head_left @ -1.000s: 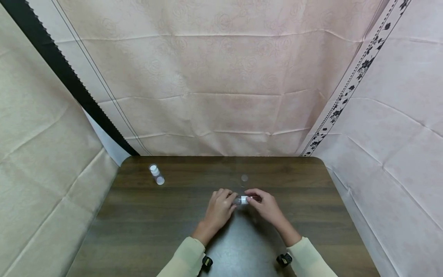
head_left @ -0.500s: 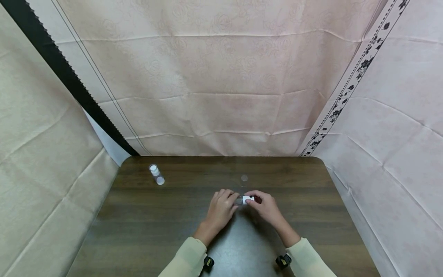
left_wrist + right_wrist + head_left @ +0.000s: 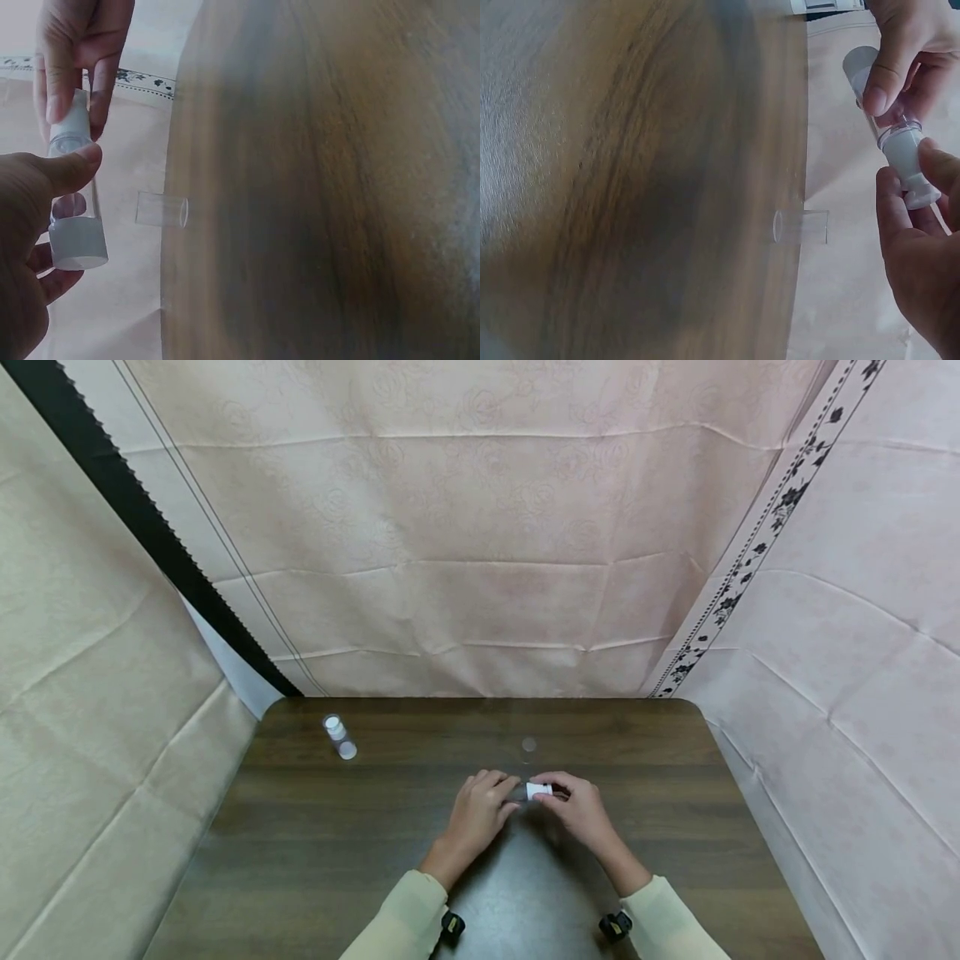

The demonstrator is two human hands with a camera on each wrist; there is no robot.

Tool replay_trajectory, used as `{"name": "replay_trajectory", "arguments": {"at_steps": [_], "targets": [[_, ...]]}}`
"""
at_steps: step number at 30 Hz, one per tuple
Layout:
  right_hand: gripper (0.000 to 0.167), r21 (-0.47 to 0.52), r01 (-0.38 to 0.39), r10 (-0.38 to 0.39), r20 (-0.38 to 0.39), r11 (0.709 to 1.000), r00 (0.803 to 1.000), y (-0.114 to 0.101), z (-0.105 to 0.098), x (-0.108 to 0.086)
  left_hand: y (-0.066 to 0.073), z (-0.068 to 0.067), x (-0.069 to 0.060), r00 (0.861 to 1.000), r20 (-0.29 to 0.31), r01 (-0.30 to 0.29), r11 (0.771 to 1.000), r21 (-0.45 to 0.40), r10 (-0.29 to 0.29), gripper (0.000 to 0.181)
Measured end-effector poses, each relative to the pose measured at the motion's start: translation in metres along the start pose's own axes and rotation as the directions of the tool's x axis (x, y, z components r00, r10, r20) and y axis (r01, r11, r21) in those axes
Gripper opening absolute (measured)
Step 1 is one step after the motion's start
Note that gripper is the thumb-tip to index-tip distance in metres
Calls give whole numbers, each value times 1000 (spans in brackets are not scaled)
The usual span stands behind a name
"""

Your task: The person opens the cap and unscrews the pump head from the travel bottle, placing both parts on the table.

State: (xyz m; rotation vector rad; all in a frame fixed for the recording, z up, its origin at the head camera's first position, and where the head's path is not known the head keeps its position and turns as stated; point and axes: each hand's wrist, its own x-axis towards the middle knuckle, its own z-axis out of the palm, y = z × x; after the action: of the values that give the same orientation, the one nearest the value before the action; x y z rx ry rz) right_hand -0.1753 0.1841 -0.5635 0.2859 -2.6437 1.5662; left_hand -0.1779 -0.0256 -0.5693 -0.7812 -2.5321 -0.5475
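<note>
A small clear pump bottle [image 3: 538, 791] with a white top and a white base lies sideways between both hands, over the middle of the table. My left hand [image 3: 477, 814] grips its transparent body; in the left wrist view the thumb lies across it, above the white base [image 3: 79, 241]. With fingertips and thumb, my right hand [image 3: 577, 810] pinches the white pump top [image 3: 905, 161], partly covering it. Just beyond the hands stands a clear, hollow cylindrical cap [image 3: 161, 209], apart from both, also seen in the right wrist view.
A second small bottle [image 3: 340, 737] with a white top and base is at the back left of the brown wooden table [image 3: 300, 860]. Pale cloth [image 3: 480, 568] hangs behind the table's far edge and along both sides.
The bottle has shifted very slightly to the right, and its white top shows a little differently between the fingers. Both hands keep their hold, almost in place.
</note>
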Motion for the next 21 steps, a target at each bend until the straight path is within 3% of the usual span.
{"name": "replay_trajectory", "arguments": {"at_steps": [10,21], "targets": [[22,-1,100,-99,11,995,995,-1,0,-2,-2,3,-1,999,35,23,999,-23,-22,37],[24,64,113,-116,38,991,993,2,1,-2,-3,5,-2,998,51,23,999,-22,-22,37]]}}
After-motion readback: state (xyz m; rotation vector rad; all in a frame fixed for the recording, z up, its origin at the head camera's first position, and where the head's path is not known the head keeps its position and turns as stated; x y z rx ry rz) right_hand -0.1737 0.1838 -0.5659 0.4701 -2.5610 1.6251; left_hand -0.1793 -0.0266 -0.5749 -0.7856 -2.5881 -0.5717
